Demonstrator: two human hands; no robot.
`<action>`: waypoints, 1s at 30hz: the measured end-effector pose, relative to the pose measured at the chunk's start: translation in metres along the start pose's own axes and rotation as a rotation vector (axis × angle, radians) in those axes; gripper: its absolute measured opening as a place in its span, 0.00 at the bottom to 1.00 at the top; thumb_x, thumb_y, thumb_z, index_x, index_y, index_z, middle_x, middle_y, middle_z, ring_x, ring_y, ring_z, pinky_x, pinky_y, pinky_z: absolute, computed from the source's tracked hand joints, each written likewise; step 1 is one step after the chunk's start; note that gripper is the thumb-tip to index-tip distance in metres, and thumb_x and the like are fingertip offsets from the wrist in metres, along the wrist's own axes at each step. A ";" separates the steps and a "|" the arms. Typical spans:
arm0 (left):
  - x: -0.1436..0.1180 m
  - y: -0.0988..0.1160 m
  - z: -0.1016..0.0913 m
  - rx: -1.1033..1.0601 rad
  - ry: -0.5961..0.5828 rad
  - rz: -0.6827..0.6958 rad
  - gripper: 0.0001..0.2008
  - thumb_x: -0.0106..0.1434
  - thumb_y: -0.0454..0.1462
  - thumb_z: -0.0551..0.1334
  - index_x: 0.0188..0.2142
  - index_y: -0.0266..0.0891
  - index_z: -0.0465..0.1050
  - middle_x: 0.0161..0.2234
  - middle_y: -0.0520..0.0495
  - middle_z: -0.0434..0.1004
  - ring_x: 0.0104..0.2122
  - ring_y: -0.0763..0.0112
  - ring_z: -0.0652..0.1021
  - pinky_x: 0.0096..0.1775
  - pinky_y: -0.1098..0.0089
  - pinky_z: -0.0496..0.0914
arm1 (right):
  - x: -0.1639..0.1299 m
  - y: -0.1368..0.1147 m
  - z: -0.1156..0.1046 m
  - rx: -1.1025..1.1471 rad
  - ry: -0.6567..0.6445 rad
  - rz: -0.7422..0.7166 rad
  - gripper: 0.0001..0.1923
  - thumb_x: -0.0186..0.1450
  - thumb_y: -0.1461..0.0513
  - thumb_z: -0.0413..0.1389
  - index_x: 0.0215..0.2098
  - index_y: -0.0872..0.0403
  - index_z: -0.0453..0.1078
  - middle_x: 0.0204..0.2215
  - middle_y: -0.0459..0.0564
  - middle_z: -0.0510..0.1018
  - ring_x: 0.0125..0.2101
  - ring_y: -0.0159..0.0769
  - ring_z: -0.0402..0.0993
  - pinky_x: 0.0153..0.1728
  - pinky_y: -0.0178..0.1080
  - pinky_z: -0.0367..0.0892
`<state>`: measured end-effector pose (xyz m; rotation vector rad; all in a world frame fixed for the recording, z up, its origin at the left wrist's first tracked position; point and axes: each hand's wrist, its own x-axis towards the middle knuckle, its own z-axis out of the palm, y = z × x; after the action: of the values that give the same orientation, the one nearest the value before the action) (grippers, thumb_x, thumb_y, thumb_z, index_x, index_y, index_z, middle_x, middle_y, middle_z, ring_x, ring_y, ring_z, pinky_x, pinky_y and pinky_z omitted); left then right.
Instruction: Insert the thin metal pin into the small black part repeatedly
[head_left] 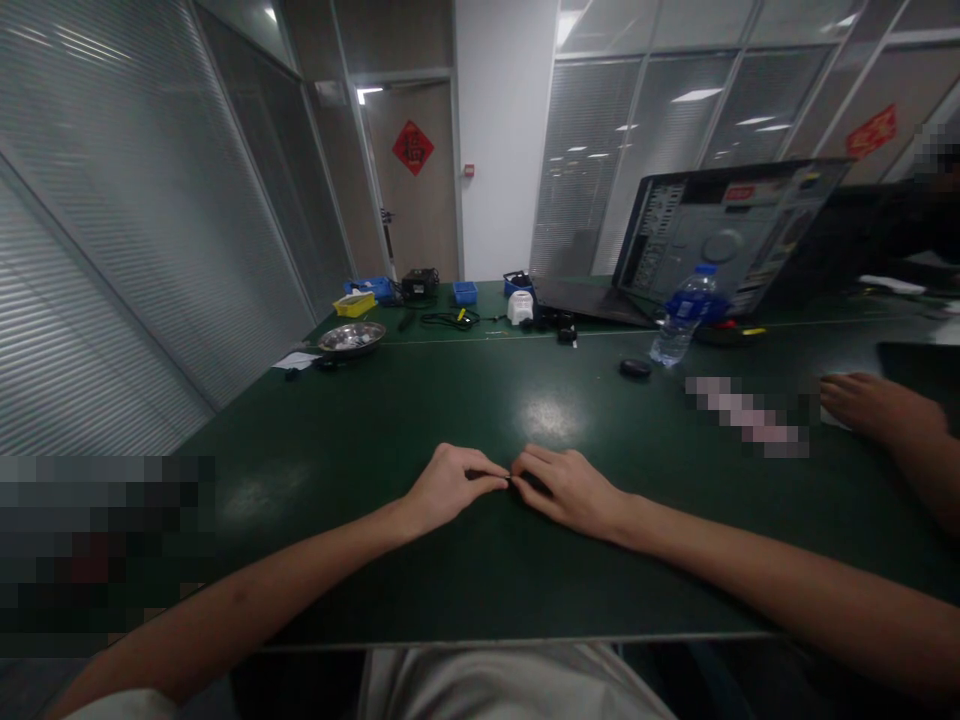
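Bench [375,440], dark green, fills most of the view and carries everything else; its near half is bare except for both hands, with clutter pushed to the far edge, likely to keep working room. Computer case [720,235], open-sided, lies far right with its interior turned this way, so the inside is reachable. Water bottle [681,318] stands upright just in front of it, a dark round cap-like object [635,368] near its base. Metal bowl [351,338] sits far left, probably for loose parts; a yellow tray [355,303] and blue bins [465,292] stand behind it along the far edge, with black cables [450,319] between. Another person's hand [862,400] rests flat on the bench at right, well apart. Left hand [450,485] and right hand [566,490] meet at centre, wrists down on the bench for steadiness. Fingers of both are narrowed to a pinch, tips touching around a small dark item [512,481], which sits between them just above the bench surface; too small to identify.
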<state>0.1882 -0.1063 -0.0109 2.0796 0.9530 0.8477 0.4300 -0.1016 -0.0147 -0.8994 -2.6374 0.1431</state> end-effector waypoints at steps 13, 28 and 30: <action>0.018 -0.023 -0.017 0.178 -0.028 0.021 0.12 0.71 0.39 0.61 0.46 0.43 0.83 0.41 0.46 0.79 0.43 0.65 0.76 0.47 0.66 0.68 | 0.000 -0.001 -0.004 0.037 -0.012 0.007 0.09 0.75 0.59 0.50 0.48 0.53 0.70 0.40 0.50 0.75 0.32 0.33 0.72 0.32 0.35 0.63; 0.001 0.008 -0.007 0.260 -0.136 0.194 0.11 0.68 0.41 0.65 0.48 0.43 0.79 0.49 0.44 0.76 0.52 0.61 0.72 0.56 0.61 0.66 | -0.004 0.001 -0.001 0.065 0.050 0.005 0.09 0.75 0.58 0.50 0.46 0.53 0.70 0.38 0.48 0.75 0.33 0.33 0.72 0.33 0.35 0.63; 0.001 0.006 -0.006 0.276 -0.124 0.186 0.08 0.67 0.41 0.66 0.44 0.43 0.80 0.49 0.44 0.77 0.52 0.60 0.72 0.56 0.60 0.66 | -0.004 0.001 -0.001 0.062 0.055 -0.006 0.09 0.74 0.58 0.50 0.46 0.53 0.70 0.38 0.48 0.75 0.32 0.32 0.72 0.32 0.35 0.62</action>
<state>0.1859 -0.1067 -0.0023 2.4574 0.8589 0.7004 0.4341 -0.1030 -0.0153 -0.8621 -2.5702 0.1946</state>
